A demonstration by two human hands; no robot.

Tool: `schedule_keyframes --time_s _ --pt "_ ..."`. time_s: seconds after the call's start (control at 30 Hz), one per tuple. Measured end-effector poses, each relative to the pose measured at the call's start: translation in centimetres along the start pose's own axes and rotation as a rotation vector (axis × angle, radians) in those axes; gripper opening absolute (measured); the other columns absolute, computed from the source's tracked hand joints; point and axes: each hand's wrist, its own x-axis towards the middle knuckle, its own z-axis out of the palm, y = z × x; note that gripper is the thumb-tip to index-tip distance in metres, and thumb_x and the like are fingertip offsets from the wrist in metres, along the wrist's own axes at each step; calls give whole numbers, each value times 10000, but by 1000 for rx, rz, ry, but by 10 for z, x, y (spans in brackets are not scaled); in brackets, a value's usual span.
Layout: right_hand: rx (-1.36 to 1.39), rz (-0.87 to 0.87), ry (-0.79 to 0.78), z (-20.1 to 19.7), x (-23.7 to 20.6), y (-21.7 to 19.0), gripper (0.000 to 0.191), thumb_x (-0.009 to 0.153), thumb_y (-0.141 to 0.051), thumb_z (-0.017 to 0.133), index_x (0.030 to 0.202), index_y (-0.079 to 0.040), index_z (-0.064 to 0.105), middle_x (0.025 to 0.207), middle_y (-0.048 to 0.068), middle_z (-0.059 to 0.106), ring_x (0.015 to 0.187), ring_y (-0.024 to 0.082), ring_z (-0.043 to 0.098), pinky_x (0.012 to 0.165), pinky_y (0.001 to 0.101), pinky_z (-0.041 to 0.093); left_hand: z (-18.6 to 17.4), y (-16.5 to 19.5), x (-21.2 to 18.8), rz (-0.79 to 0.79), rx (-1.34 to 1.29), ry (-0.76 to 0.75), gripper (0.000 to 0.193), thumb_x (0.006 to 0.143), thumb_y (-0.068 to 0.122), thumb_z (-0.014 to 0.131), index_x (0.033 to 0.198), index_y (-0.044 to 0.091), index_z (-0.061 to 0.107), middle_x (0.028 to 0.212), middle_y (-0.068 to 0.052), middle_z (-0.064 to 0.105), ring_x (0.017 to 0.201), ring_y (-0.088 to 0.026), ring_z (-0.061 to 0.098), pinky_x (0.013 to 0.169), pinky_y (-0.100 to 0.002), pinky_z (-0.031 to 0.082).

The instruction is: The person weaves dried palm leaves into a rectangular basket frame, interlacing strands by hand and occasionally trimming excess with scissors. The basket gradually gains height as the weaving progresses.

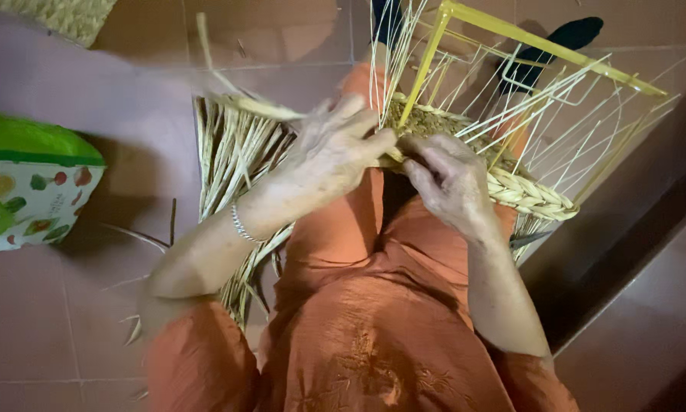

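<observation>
Both the left hand (329, 156) and right hand (450, 179) pinch the braided rim (530, 194) (bundled straw (232, 164) waits at nine o'clock); judging by this, each strand wants snugging tight against the yellow frame (427, 61).

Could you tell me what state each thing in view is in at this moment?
Left hand: gripping a straw strand.
Right hand: pinching the braided rim.
Woven basket: unfinished, stakes sticking up.
Yellow wire frame: standing inside the weaving.
Straw bundle: loose on the floor.
Green bag: lying at left.
</observation>
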Motion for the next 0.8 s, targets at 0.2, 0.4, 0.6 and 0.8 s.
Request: schedule_keyframes --time_s 0.2,0.4,0.6,0.8 --pt "-88 46 24 8 -1 2 171 888 -53 781 1015 19 691 842 134 633 731 247 614 665 394 494 0 9 28 117 239 333 224 935 173 703 1150 120 667 1112 -54 635 1181 -219 516 955 -434 403" --pt "35 274 162 25 -10 20 94 994 -42 710 979 35 658 773 121 646 675 212 604 605 368 492 50 -1 0 109 40 516 232 1065 167 725 1274 102 650 1285 -83 621 1221 -229 543 1049 -407 451" --pt "229 247 215 36 -10 27 52 1046 20 618 1009 45 645 902 106 753 878 158 765 639 271 592 88 -27 -42 -424 -830 -17 102 1027 195 699 1070 103 692 1034 -30 714 945 -156 694 861 -337 563" --pt "283 250 278 37 -3 14 264 1004 17 623 1257 47 552 912 109 773 833 124 760 659 243 610 77 -39 -26 -453 -905 -215 180 923 166 731 1026 32 666 917 -54 625 764 -140 579 678 -323 543"
